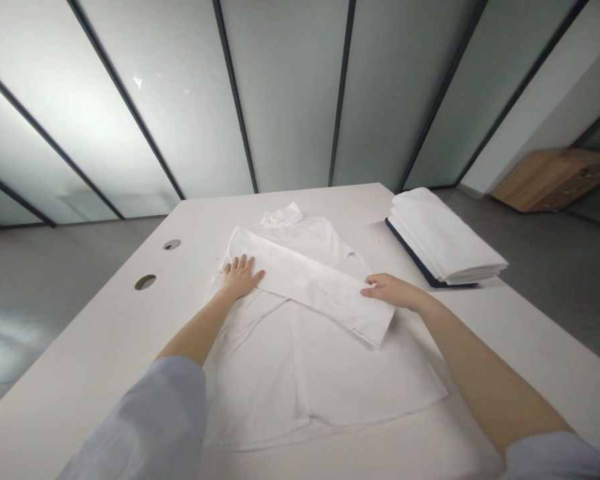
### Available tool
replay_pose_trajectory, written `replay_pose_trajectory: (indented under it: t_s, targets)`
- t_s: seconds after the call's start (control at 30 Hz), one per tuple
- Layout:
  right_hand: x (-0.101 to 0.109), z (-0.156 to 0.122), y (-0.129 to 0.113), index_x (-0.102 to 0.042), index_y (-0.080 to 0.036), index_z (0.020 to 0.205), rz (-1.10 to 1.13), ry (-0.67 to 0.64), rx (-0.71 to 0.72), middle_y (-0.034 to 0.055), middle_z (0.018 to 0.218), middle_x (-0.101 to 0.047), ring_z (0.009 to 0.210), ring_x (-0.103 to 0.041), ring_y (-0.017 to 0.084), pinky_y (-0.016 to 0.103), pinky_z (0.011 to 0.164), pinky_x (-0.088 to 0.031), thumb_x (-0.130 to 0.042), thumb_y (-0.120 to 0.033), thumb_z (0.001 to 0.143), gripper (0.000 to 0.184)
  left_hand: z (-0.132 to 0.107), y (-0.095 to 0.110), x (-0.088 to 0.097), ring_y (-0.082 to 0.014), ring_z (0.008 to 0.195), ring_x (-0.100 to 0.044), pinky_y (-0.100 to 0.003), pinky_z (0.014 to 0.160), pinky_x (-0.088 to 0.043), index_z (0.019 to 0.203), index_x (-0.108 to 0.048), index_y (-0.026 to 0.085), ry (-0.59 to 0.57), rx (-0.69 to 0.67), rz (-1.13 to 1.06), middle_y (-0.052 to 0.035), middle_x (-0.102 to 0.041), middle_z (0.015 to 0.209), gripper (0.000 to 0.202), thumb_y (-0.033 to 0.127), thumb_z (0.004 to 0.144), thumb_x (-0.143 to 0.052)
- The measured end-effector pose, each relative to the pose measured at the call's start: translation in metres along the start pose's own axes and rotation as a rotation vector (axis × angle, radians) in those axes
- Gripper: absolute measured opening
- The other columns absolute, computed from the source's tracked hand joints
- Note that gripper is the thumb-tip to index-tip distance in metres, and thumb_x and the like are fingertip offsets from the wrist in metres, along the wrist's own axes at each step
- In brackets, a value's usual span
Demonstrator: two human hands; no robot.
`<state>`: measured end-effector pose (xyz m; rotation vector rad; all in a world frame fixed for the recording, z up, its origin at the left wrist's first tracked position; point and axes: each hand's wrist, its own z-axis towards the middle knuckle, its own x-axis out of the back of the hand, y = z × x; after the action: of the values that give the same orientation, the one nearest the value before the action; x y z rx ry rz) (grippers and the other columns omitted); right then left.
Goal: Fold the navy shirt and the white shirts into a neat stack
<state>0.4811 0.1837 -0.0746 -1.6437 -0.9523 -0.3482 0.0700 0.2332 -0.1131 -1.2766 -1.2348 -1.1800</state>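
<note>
A white button-up shirt [340, 380] lies spread on the white table, its collar [283, 215] at the far end and its hem towards me. One long sleeve [305, 270] crosses the front on a slant, from the left shoulder down to the right. My left hand [240, 277] rests flat with spread fingers at the left edge of the shirt, on the upper part of that sleeve. Near the cuff end, my right hand [387, 291] has its thumb and curled fingers on the sleeve's upper edge, gripping the cloth. The other sleeve is mostly hidden.
A stack of folded white cloth [445, 233] sits on a dark flat board [410, 250] at the table's right edge. Two round holes, one a cable hole [145, 282], pierce the table [105, 373] on the left. Behind stand frosted glass panels [285, 93]; a wooden cabinet [555, 177] is at the right.
</note>
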Motion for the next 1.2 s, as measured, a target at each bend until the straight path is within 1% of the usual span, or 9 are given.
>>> replay_pose_trajectory:
  t_s: [0.1,0.17,0.27,0.37,0.57,0.7,0.83,1.03,1.2]
  targets:
    - [-0.001,-0.008,-0.004,-0.068,-0.017,0.097,0.183,-0.141,0.037,0.0079,0.1,-0.072,0.091,-0.066,0.024,0.029,0.073,-0.049,-0.056,-0.045,0.08,0.035,0.003,-0.002,-0.001,-0.0335,0.145,-0.018,-0.051,0.115,-0.018,0.152,-0.026,0.019,0.009,-0.019,-0.015,-0.012,-0.02,0.159,0.075,0.064,0.092,-0.024]
    - [-0.004,-0.01,-0.002,-0.069,-0.017,0.091,0.084,-0.177,0.023,0.0071,0.093,-0.073,0.086,-0.065,0.023,0.028,0.069,-0.048,-0.057,-0.042,0.079,0.03,0.005,-0.003,-0.001,-0.0336,0.145,-0.018,-0.051,0.115,-0.018,0.152,-0.025,0.019,0.004,-0.03,-0.019,-0.0121,-0.019,0.159,0.075,0.064,0.092,-0.024]
    - [-0.009,-0.007,0.003,-0.067,-0.017,0.082,-0.257,-0.094,0.008,0.0064,0.082,-0.071,0.075,-0.063,0.021,0.027,0.064,-0.044,-0.061,-0.034,0.077,0.019,0.006,-0.005,-0.001,-0.0337,0.145,-0.018,-0.051,0.115,-0.018,0.152,-0.025,0.019,-0.001,-0.039,-0.016,-0.0125,-0.019,0.159,0.076,0.065,0.092,-0.026]
    - [-0.012,-0.005,0.006,-0.066,-0.019,0.091,-0.419,0.039,0.036,0.0051,0.082,-0.069,0.073,-0.062,0.019,0.026,0.063,-0.041,-0.059,-0.034,0.081,0.02,0.007,-0.006,-0.001,-0.0334,0.145,-0.018,-0.05,0.115,-0.018,0.152,-0.026,0.02,0.006,-0.038,-0.015,-0.0128,-0.02,0.159,0.076,0.065,0.091,-0.027]
    - [-0.021,0.012,0.0,-0.063,-0.02,0.114,-0.457,0.321,0.271,0.0104,0.116,-0.066,0.106,-0.061,0.023,0.033,0.09,-0.045,-0.052,-0.035,0.088,0.032,0.001,-0.004,-0.002,-0.0301,0.146,-0.016,-0.049,0.115,-0.017,0.153,-0.024,0.023,-0.004,-0.114,0.001,-0.0106,-0.017,0.16,0.07,0.061,0.094,-0.024]
    - [-0.041,0.028,0.002,-0.057,-0.016,0.129,-0.596,0.311,0.404,0.0157,0.144,-0.048,0.133,-0.043,0.027,0.04,0.108,-0.035,-0.049,-0.041,0.09,0.047,-0.004,-0.003,-0.002,-0.0299,0.147,-0.013,-0.051,0.115,-0.017,0.154,-0.02,0.022,-0.033,-0.139,0.009,-0.0105,-0.013,0.16,0.07,0.06,0.095,-0.021]
    - [-0.055,0.026,0.002,-0.054,-0.017,0.133,-0.754,0.298,0.399,0.016,0.146,-0.045,0.134,-0.043,0.027,0.042,0.106,-0.037,-0.043,-0.043,0.094,0.049,-0.014,-0.002,-0.004,-0.0282,0.147,-0.012,-0.053,0.115,-0.017,0.153,-0.02,0.021,-0.035,-0.155,0.008,-0.0099,-0.01,0.161,0.07,0.059,0.095,-0.019]
    - [-0.038,0.018,-0.036,-0.068,-0.017,0.103,-0.871,0.253,0.269,0.0132,0.098,-0.072,0.096,-0.066,0.027,0.041,0.087,-0.047,-0.037,-0.046,0.096,0.043,-0.039,0.004,-0.001,-0.0294,0.144,-0.023,-0.051,0.113,-0.022,0.149,-0.032,0.018,0.009,-0.263,0.021,-0.0118,-0.024,0.158,0.065,0.055,0.095,-0.026]
    - [-0.033,0.053,-0.053,-0.06,-0.016,0.122,-0.844,0.34,0.31,0.0154,0.128,-0.061,0.119,-0.054,0.027,0.039,0.097,-0.041,-0.043,-0.04,0.094,0.041,-0.031,0.013,0.011,-0.0258,0.129,-0.046,-0.04,0.112,-0.027,0.134,-0.052,0.019,0.132,-0.304,0.001,-0.0119,-0.052,0.139,0.059,0.057,0.094,-0.031]
